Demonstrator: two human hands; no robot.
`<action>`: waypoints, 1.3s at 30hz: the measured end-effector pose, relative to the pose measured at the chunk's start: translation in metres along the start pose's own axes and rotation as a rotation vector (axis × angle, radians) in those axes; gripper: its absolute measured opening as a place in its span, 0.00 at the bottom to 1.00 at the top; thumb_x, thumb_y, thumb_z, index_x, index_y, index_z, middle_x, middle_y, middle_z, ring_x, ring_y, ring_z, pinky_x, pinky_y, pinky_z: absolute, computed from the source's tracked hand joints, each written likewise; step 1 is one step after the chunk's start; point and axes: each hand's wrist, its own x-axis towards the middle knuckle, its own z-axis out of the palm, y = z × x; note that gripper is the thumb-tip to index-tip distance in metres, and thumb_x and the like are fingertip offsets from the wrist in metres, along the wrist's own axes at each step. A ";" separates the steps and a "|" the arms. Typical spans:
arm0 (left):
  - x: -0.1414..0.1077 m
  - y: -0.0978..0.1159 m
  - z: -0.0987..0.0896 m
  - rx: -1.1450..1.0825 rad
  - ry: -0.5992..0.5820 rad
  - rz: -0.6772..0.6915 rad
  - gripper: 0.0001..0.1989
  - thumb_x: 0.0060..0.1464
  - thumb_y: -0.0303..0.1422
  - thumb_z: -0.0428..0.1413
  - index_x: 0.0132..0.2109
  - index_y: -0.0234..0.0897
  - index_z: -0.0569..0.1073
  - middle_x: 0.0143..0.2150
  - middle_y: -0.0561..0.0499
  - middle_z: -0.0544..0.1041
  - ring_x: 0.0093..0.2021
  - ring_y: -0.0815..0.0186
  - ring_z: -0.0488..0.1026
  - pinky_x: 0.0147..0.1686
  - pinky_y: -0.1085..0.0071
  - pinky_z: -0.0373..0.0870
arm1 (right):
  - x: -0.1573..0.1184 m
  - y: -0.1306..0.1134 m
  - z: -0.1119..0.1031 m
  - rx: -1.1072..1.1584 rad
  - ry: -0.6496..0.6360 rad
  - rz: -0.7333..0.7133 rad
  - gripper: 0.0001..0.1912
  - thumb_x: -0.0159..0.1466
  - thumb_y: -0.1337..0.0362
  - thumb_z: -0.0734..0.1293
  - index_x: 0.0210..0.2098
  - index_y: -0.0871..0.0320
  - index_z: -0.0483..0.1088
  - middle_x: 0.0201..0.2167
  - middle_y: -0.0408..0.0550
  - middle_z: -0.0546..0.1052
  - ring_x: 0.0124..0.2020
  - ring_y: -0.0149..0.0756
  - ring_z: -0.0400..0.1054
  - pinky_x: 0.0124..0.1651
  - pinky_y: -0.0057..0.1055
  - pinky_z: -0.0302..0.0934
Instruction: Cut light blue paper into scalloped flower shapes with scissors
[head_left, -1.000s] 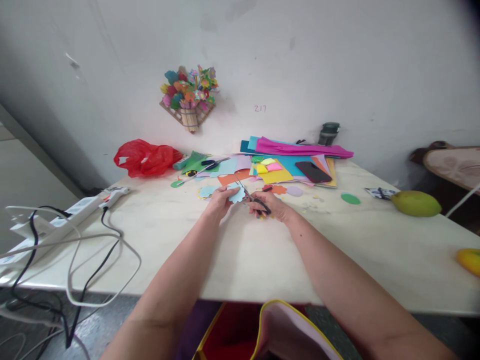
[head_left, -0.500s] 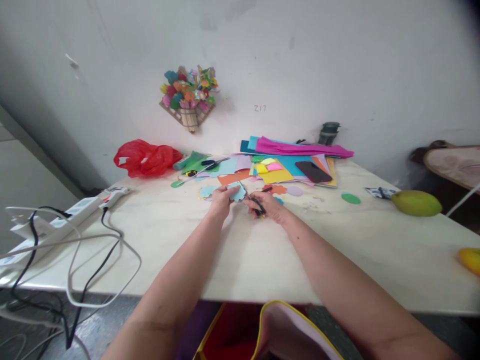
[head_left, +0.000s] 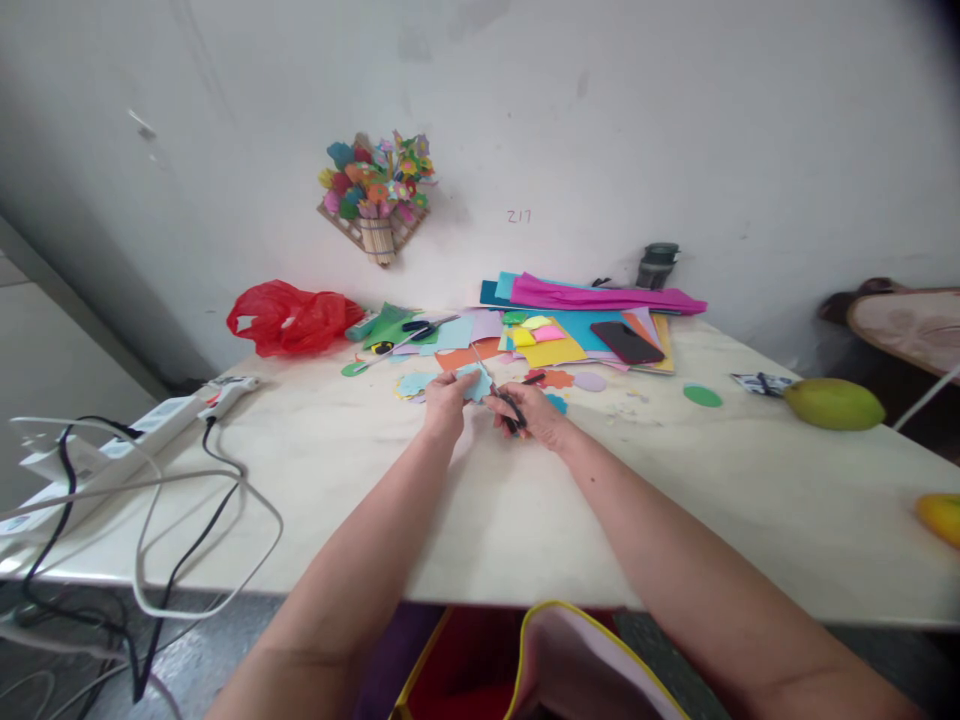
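Between the thumb and fingers of my left hand (head_left: 445, 402) is a light blue paper piece with a scalloped edge (head_left: 476, 382). My right hand (head_left: 534, 412) is closed round the black handles of a pair of scissors (head_left: 513, 410). The scissor blades point away and to the left, at the right edge of the blue piece. Other cut shapes lie just behind my hands: a pale blue scalloped piece (head_left: 415, 383), an orange one (head_left: 559, 379) and a lilac oval (head_left: 589, 382).
Coloured sheets (head_left: 574, 335) and a phone (head_left: 628, 343) lie at the back, with a second pair of scissors (head_left: 424, 326). A red plastic bag (head_left: 292, 318) sits back left. Power strips (head_left: 161, 425) and loose cables occupy the left; a green mango (head_left: 834, 404) lies right.
The scissors have turned slightly in my right hand and their handles look closer together. My left hand has moved very slightly right, still with the blue piece.
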 end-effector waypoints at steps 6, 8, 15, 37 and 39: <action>0.000 -0.001 0.001 0.017 0.027 0.010 0.12 0.30 0.33 0.65 0.20 0.34 0.69 0.17 0.54 0.71 0.18 0.72 0.64 0.20 0.74 0.58 | 0.000 0.000 0.001 0.006 0.010 0.006 0.15 0.53 0.55 0.71 0.31 0.58 0.67 0.18 0.41 0.71 0.14 0.26 0.62 0.10 0.21 0.46; 0.000 -0.001 0.002 0.016 0.032 0.015 0.12 0.29 0.33 0.65 0.20 0.34 0.69 0.17 0.54 0.71 0.18 0.72 0.64 0.20 0.74 0.58 | 0.000 0.000 0.002 0.012 0.008 -0.002 0.15 0.53 0.54 0.71 0.31 0.58 0.67 0.18 0.41 0.70 0.14 0.26 0.62 0.10 0.21 0.46; -0.003 0.000 0.004 -0.007 0.045 0.020 0.14 0.28 0.33 0.65 0.19 0.35 0.67 0.15 0.55 0.69 0.17 0.72 0.64 0.20 0.74 0.59 | 0.001 0.003 0.003 0.038 -0.006 -0.014 0.16 0.53 0.54 0.71 0.31 0.58 0.66 0.17 0.41 0.70 0.14 0.26 0.62 0.10 0.21 0.44; -0.003 -0.002 0.003 -0.017 0.042 0.019 0.11 0.30 0.33 0.65 0.21 0.35 0.69 0.17 0.53 0.72 0.19 0.69 0.68 0.22 0.73 0.62 | 0.001 0.001 0.005 0.040 0.003 0.000 0.15 0.52 0.56 0.71 0.32 0.58 0.66 0.16 0.39 0.68 0.12 0.25 0.60 0.10 0.20 0.43; -0.004 -0.003 0.003 -0.021 0.033 0.026 0.11 0.31 0.33 0.65 0.21 0.35 0.70 0.17 0.52 0.72 0.19 0.69 0.68 0.23 0.73 0.63 | 0.000 0.000 0.006 0.053 0.010 -0.001 0.14 0.52 0.57 0.71 0.31 0.59 0.66 0.15 0.38 0.68 0.12 0.24 0.60 0.10 0.20 0.42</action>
